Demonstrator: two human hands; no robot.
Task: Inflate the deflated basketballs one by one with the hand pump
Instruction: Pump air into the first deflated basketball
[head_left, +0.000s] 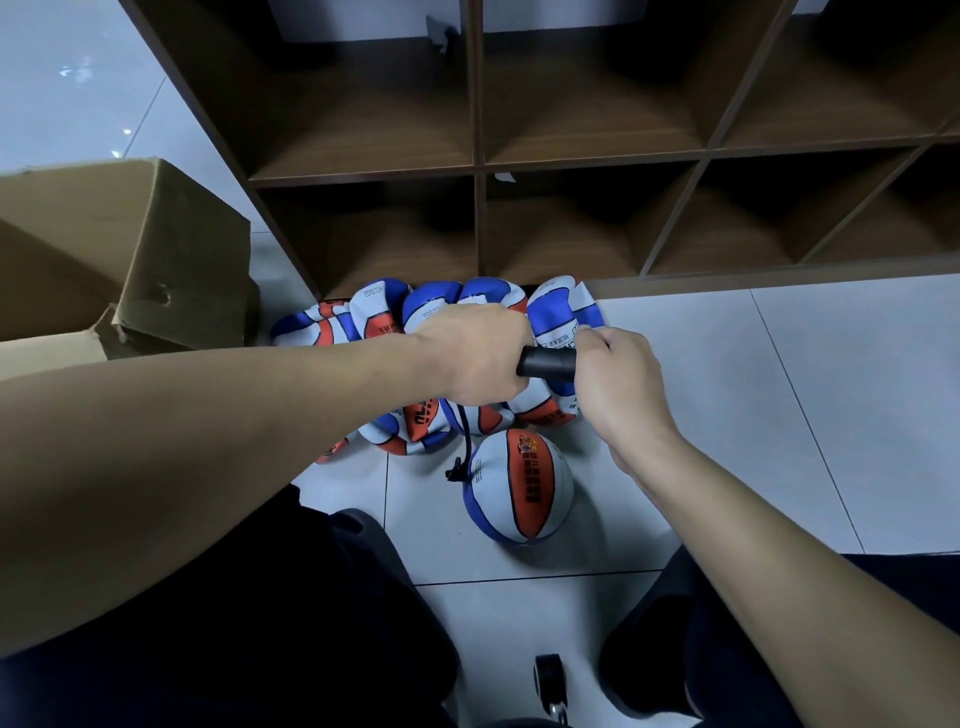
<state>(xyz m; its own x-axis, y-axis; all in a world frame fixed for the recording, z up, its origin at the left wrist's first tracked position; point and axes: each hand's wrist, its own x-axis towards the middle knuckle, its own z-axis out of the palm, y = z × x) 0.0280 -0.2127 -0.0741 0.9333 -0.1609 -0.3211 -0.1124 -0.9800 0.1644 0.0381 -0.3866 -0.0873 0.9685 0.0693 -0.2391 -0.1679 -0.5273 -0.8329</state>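
A black hand pump (548, 361) is held level above the floor, between both hands. My left hand (470, 356) grips its left part and my right hand (615, 384) grips its right end. A thin black hose (464, 446) hangs from under my left hand down to the left side of a rounded blue, white and orange basketball (517, 486) on the tiles. Behind the hands, several flat deflated basketballs (382, 312) of the same colours lie in a pile against the shelf.
A dark wooden cubby shelf (475, 166) stands behind the pile. An open cardboard box (124, 254) sits on the left. My dark-trousered knees frame the ball, and a chair caster (549, 680) shows at the bottom. White tile floor (779, 415) spreads to the right.
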